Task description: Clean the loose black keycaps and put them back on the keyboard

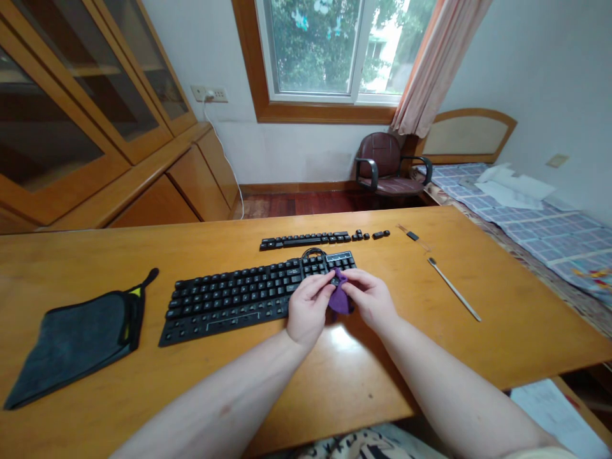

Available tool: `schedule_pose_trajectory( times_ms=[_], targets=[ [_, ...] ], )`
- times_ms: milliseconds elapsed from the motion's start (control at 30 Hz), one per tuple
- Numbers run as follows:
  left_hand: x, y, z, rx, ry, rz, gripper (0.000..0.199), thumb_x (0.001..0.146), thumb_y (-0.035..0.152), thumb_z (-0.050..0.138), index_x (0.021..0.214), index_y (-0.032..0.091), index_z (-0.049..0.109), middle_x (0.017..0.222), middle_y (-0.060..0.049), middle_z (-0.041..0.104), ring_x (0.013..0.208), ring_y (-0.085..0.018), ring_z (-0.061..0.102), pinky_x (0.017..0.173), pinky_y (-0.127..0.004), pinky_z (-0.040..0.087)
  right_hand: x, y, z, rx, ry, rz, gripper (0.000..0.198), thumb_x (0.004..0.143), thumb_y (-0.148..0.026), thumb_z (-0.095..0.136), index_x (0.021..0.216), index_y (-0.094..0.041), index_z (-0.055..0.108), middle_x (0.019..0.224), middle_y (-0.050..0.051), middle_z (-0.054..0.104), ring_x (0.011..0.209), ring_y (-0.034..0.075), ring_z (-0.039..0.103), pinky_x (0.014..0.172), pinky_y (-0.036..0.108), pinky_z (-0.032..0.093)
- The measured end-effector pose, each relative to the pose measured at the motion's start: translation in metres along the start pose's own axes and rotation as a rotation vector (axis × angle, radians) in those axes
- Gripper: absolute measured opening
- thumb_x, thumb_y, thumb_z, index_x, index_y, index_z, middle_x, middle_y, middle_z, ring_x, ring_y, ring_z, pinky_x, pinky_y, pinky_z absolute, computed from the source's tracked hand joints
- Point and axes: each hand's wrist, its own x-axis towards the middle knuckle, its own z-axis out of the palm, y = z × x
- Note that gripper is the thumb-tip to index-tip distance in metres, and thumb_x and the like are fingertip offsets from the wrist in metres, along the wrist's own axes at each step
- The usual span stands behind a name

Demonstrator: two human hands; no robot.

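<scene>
My left hand [306, 307] and my right hand [371, 294] meet over the right end of a black keyboard [229, 293]. Both pinch a small purple cloth [340, 301], its lower part hanging between them. A small dark piece, apparently a keycap [335, 280], shows in the cloth's folds at my left fingertips. The keyboard's front rows are bare of caps, with their switches exposed; most other rows carry caps. Beyond it, loose black keycaps [306, 240] lie in a line, trailing off to the right in single pieces.
A folded dark grey cloth [81, 338] lies on the left of the wooden desk [296, 389]. To the right are a thin brush [454, 290] and a small black piece with wire loops [412, 236]. An office chair [382, 159] stands beyond the desk.
</scene>
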Motion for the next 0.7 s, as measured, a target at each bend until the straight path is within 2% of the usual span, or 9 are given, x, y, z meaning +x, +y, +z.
schedule_pose_trajectory(
  times_ms=[133,300,433,567,700],
  targets=[
    [-0.002,-0.0039,0.0031,-0.112,0.04,-0.118,0.019,0.073,0.025,0.064,0.089,0.016,0.069,0.086,-0.006,0.07,0.078,-0.017,0.066,0.074,-0.029,0.054,0.0008,-0.0021,-0.0015,-0.031,-0.077,-0.047,0.023,0.066,-0.024,0.072,0.09,-0.027,0.072,0.091,0.004,0.067,0.088,0.018,0.061,0.084,0.035,0.047],
    [-0.0035,-0.0025,0.0014,-0.007,0.035,-0.08,0.011,0.072,0.023,0.065,0.08,0.018,0.071,0.081,-0.005,0.071,0.077,-0.017,0.065,0.075,-0.03,0.053,0.0013,-0.0022,-0.0028,-0.011,-0.051,-0.05,0.012,0.064,-0.023,0.074,0.077,-0.026,0.073,0.08,0.002,0.067,0.078,0.017,0.061,0.076,0.032,0.048],
    [-0.0028,-0.0025,0.0015,-0.023,0.032,-0.092,0.011,0.071,0.023,0.066,0.079,0.018,0.071,0.08,-0.005,0.071,0.076,-0.017,0.065,0.075,-0.03,0.053,0.0013,-0.001,-0.0038,-0.04,-0.003,-0.07,0.004,0.067,-0.022,0.07,0.069,-0.025,0.072,0.072,0.002,0.066,0.072,0.016,0.06,0.071,0.031,0.048],
    [-0.0029,-0.0051,0.0022,-0.058,0.028,-0.105,0.013,0.072,0.023,0.065,0.082,0.017,0.071,0.083,-0.006,0.071,0.078,-0.017,0.066,0.076,-0.03,0.054,0.0006,-0.0021,-0.0027,-0.08,0.008,-0.085,0.006,0.068,-0.023,0.069,0.073,-0.024,0.072,0.077,0.002,0.066,0.076,0.017,0.06,0.074,0.032,0.049],
    [-0.003,-0.0043,0.0017,-0.047,0.032,-0.105,0.014,0.072,0.023,0.065,0.084,0.018,0.072,0.084,-0.005,0.071,0.078,-0.018,0.066,0.076,-0.03,0.054,0.0008,-0.0034,-0.0013,-0.07,-0.037,-0.09,0.016,0.062,-0.024,0.074,0.078,-0.024,0.072,0.08,0.003,0.066,0.078,0.017,0.06,0.074,0.032,0.049]
  ],
)
